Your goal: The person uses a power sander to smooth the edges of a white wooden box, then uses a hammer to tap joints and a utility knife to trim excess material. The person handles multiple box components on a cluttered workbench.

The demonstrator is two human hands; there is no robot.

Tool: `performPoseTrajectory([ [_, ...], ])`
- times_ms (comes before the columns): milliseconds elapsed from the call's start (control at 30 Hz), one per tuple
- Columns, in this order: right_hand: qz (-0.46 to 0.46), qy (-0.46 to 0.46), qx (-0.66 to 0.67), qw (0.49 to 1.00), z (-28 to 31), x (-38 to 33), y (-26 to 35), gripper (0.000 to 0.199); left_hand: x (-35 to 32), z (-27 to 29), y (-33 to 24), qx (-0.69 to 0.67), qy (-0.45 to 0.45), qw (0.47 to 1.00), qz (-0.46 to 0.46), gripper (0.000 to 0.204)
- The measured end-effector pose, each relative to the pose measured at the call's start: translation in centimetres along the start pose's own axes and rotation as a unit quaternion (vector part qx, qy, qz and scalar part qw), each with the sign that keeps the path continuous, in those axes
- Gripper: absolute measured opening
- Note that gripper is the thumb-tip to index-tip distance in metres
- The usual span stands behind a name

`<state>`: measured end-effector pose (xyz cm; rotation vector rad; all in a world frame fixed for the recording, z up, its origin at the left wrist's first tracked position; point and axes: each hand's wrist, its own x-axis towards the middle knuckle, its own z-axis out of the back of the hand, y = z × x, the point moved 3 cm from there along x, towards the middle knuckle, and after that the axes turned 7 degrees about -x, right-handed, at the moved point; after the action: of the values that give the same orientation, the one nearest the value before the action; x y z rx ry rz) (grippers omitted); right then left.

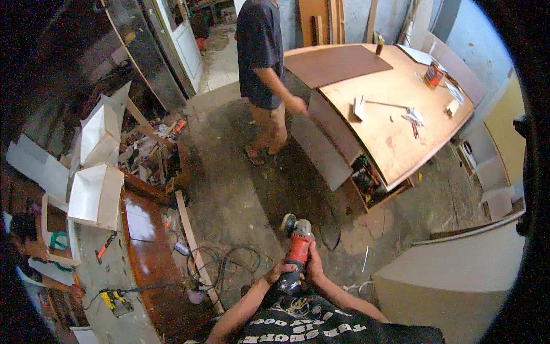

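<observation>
- Both hands hold one tool at the lower middle of the frame: the left hand (pixel 279 270) and the right hand (pixel 313 265) are wrapped tight around the red and black angle grinder with a round disc at its far end (pixel 296 243).
- The grinder is up in the air above the dirty grey concrete floor (pixel 240 189). Its disc touches no wood, so I judge the cutting or sanding has not begun.
- At lower left lies a small yellow power drill (pixel 114 298).
- Farther off, at right, a second person's hand (pixel 298 105) touches a brown board on the big curved plywood table (pixel 384 123).
- Upper right, on the table, stands a small red and orange box (pixel 433 75); its label is too small to tell.
</observation>
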<state>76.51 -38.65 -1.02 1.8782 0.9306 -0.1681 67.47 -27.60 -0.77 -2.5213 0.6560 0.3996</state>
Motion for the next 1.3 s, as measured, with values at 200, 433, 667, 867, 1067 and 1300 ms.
performPoseTrajectory([
  [200, 0.003, -0.050, 0.015, 0.999, 1.5, 3.2, 2.9, 0.074, 4.4, -0.8, -3.9, 0.019, 0.016, 1.000, 0.016, 0.056],
  [433, -0.033, 0.004, 0.074, 0.997, -0.7, 7.6, 5.3, 0.071, 5.9, -0.1, -8.0, 0.056, -0.056, 0.997, 0.019, 0.050],
  [667, -0.004, -0.026, -0.022, 0.999, -0.3, 8.5, 6.6, 0.080, 5.0, -2.1, -9.8, 0.116, -0.036, 0.992, -0.027, 0.046],
  [867, -0.119, 0.120, -0.079, 0.983, -1.2, 8.9, 7.5, 0.107, 5.8, 0.6, -14.8, 0.397, -0.186, 0.899, 0.007, 0.080],
  [1067, -0.057, 0.027, -0.220, 0.973, -1.2, 13.6, 8.3, 0.060, 11.0, 1.3, -19.8, 0.508, -0.074, 0.848, 0.136, 0.096],
  [1300, 0.021, -0.041, -0.050, 0.998, -7.6, 25.2, 15.9, 0.038, 13.0, 2.1, -30.6, 0.509, -0.041, 0.858, -0.047, 0.108],
])
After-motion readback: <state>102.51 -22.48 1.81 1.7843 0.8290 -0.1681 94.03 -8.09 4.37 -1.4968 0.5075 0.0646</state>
